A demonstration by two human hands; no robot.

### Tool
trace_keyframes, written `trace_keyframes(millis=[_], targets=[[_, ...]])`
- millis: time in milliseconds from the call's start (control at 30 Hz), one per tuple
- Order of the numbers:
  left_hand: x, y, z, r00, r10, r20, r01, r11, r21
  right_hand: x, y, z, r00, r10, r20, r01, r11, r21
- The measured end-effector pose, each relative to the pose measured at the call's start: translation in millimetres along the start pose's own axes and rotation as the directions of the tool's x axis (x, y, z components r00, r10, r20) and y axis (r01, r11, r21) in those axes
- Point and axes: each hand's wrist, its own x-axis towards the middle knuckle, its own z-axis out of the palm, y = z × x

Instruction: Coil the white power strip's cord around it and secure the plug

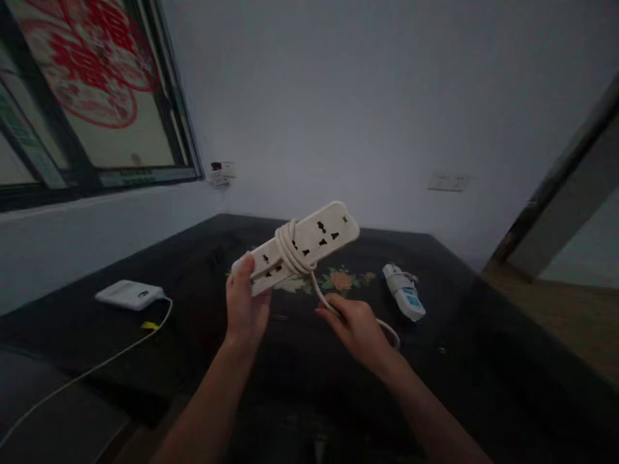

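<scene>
A white power strip (333,225) is held up over the dark table, tilted with its right end higher. My left hand (246,303) is closed around its lower left end, thumb on the socket face. Several turns of white cord (289,248) wrap the strip's middle. From these turns the cord runs down to my right hand (355,325), whose fingers pinch it. A short loop of the cord shows beyond that hand, to its right. The far end of the cord is hidden.
On the black table (193,258) with a flower print, another white cord-wrapped power strip (404,293) lies at right. A white box-shaped device (129,294) with a cable sits at left, near a yellow scrap (149,326). Wall sockets (448,182) are behind; a window (97,96) is at left.
</scene>
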Motion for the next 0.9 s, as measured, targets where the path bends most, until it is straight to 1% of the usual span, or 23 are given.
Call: trace_keyframes(millis=[133, 267, 333, 467, 500, 567, 633, 700, 800, 833, 900], targets=[[9, 2, 2.7, 0.992, 0.126, -0.027, -0.126, 0.992, 0.021, -9, -3, -2, 1.000, -0.009, 0.021, 0.007, 0.999, 0.053], [21, -1, -0.8, 0.971, 0.234, -0.049, -0.231, 0.971, 0.055, -13, -3, 1, 1.000, 0.027, 0.006, -0.028, 0.998, 0.051], [26, -3, -3.4, 0.953, 0.301, -0.033, -0.297, 0.951, 0.089, -14, -2, 5, 0.998, 0.058, -0.029, -0.057, 0.997, 0.042], [29, -7, -4.8, 0.902, 0.431, 0.021, -0.429, 0.889, 0.160, -14, 0, 15, 0.976, 0.184, -0.121, -0.185, 0.983, -0.001], [29, -8, -4.0, 0.893, 0.448, 0.029, -0.447, 0.880, 0.164, -14, 0, 18, 0.970, 0.195, -0.148, -0.199, 0.980, -0.018], [28, -8, -1.6, 0.879, 0.476, 0.037, -0.475, 0.865, 0.163, -13, 1, 23, 0.965, 0.166, -0.201, -0.182, 0.981, -0.062], [28, -8, 0.9, 0.872, 0.488, 0.034, -0.487, 0.860, 0.154, -13, 2, 28, 0.964, 0.111, -0.242, -0.144, 0.981, -0.126], [30, -10, 2.7, 0.888, 0.459, 0.013, -0.456, 0.879, 0.137, -13, 3, 32, 0.955, 0.082, -0.286, -0.145, 0.968, -0.204], [33, -15, 3.1, 0.924, 0.382, -0.029, -0.378, 0.921, 0.090, -15, 2, 39, 0.921, 0.084, -0.381, -0.203, 0.937, -0.284], [34, -17, 2.7, 0.929, 0.368, -0.038, -0.364, 0.928, 0.077, -16, 1, 42, 0.911, 0.079, -0.405, -0.212, 0.931, -0.296], [35, -21, 1.1, 0.934, 0.355, -0.046, -0.352, 0.934, 0.068, -17, -2, 47, 0.907, 0.040, -0.420, -0.186, 0.932, -0.312]])
